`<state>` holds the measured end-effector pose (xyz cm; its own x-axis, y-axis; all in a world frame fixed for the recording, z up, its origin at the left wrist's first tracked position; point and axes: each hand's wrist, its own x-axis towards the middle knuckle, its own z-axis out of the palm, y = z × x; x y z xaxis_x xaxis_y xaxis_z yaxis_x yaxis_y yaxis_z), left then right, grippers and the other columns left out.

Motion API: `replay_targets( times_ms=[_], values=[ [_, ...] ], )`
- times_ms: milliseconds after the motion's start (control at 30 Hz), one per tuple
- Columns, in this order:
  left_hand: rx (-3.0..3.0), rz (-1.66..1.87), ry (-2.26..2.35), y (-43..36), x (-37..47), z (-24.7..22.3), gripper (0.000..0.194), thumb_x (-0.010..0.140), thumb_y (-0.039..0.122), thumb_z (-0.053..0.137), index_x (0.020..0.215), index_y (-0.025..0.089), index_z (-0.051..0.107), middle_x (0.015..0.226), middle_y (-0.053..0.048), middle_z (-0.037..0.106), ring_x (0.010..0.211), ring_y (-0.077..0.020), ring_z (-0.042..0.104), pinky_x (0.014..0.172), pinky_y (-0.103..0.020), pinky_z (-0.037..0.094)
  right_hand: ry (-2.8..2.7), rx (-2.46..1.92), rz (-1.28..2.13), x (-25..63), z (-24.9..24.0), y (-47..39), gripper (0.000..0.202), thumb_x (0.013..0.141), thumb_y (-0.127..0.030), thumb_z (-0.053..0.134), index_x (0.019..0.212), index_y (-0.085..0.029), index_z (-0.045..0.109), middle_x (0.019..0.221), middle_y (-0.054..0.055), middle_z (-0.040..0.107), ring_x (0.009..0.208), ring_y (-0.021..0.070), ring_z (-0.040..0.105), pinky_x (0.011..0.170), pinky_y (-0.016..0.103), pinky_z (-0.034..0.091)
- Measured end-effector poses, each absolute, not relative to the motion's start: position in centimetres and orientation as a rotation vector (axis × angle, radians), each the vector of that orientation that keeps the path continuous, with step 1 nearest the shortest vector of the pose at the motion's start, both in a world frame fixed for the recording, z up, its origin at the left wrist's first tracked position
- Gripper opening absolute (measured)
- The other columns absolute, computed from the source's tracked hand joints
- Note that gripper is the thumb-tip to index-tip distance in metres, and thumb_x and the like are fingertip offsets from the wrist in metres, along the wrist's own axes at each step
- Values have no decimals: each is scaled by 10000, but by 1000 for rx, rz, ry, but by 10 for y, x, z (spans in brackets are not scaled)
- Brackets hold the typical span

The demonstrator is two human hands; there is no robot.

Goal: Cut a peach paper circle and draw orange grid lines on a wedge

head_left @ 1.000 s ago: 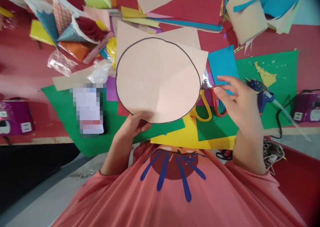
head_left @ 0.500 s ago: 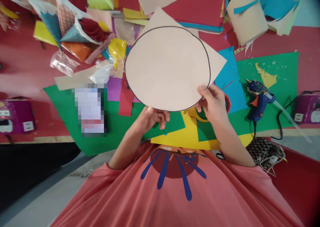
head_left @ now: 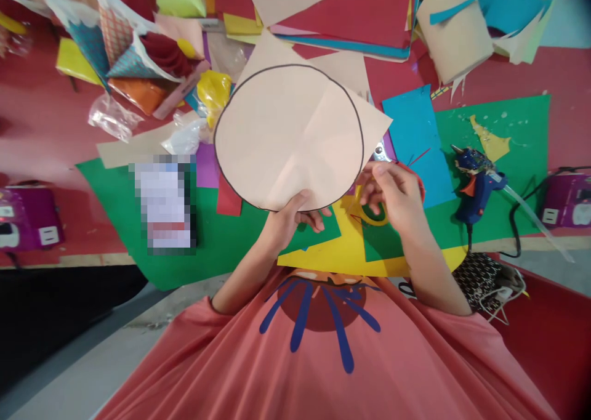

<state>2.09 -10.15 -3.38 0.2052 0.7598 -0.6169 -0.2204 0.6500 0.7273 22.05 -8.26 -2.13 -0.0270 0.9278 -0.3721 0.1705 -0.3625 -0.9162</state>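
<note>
A cream sheet of paper (head_left: 281,124) with a black oval outline is gripped at its near edge by my left hand (head_left: 289,223). The thumb lies on top and the other fingers are underneath. Its near side follows the oval's curve, while pointed corners stick out beyond the line at the top and right. My right hand (head_left: 394,195) is just right of the sheet, fingers loosely bent and apart, with nothing visible in them. Beneath that hand lie scissors with a metal pivot (head_left: 379,151) and a yellow handle loop (head_left: 375,222), partly hidden by the fingers.
A blue glue gun (head_left: 475,183) lies on green paper at right. A blurred-out phone-like object (head_left: 166,204) rests at left. Paper cones (head_left: 115,32) and plastic packets stand at the far left. Stacked coloured sheets (head_left: 341,13) lie at the back, beside a cream roll (head_left: 455,32).
My right hand has let go of the sheet's edge and sits over the scissors. The sheet has shifted left and toward me, and my left thumb now presses on top of it.
</note>
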Motion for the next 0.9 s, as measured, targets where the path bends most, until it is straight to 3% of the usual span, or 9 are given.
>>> replay_targets(
  times_ms=[133, 300, 467, 633, 767, 900],
  values=[
    [471, 719, 1201, -102, 16, -32, 288, 802, 357, 532, 689, 117, 645, 595, -58, 673, 405, -113, 559, 394, -214, 452, -1699, -1874, 783, 245, -1, -88, 268, 938, -446, 511, 1017, -241, 664, 911, 63, 690, 752, 182, 649, 651, 314, 531],
    [314, 711, 1205, -104, 16, -26, 248, 833, 297, 513, 830, 92, 652, 749, -94, 748, 440, -126, 622, 431, -213, 518, -2166, -2077, 476, 260, 5, -95, 377, 930, -348, 519, 1288, -233, 558, 1075, 133, 617, 970, 300, 635, 855, 486, 528],
    [122, 660, 1150, -108, 21, -23, 378, 939, 344, 398, 934, 77, 667, 832, -133, 765, 541, -157, 699, 475, -209, 554, -2346, -2098, 422, 260, 2, -97, 518, 910, -286, 522, 1413, -196, 433, 1087, 171, 597, 991, 348, 626, 797, 503, 539],
    [75, 669, 1146, -111, 24, -25, 312, 929, 255, 405, 988, 96, 667, 923, -118, 770, 638, -157, 729, 543, -210, 578, -2520, -2116, 484, 262, 5, -94, 658, 864, -242, 554, 1483, -169, 344, 1043, 175, 653, 914, 344, 651, 683, 446, 554],
    [232, 702, 1162, -115, 26, -28, 272, 873, 281, 484, 964, 101, 666, 877, -100, 766, 580, -153, 701, 536, -236, 572, -2577, -2007, 478, 263, 1, -93, 727, 864, -322, 579, 1515, -194, 283, 1128, 183, 638, 950, 340, 651, 674, 422, 552],
    [370, 761, 1212, -115, 27, -30, 273, 862, 342, 508, 806, 118, 655, 765, -76, 743, 513, -135, 654, 522, -241, 545, -2506, -2106, 409, 256, -4, -91, 803, 833, -467, 640, 1504, -166, 317, 1165, 220, 625, 878, 339, 676, 603, 374, 526]
  ],
)
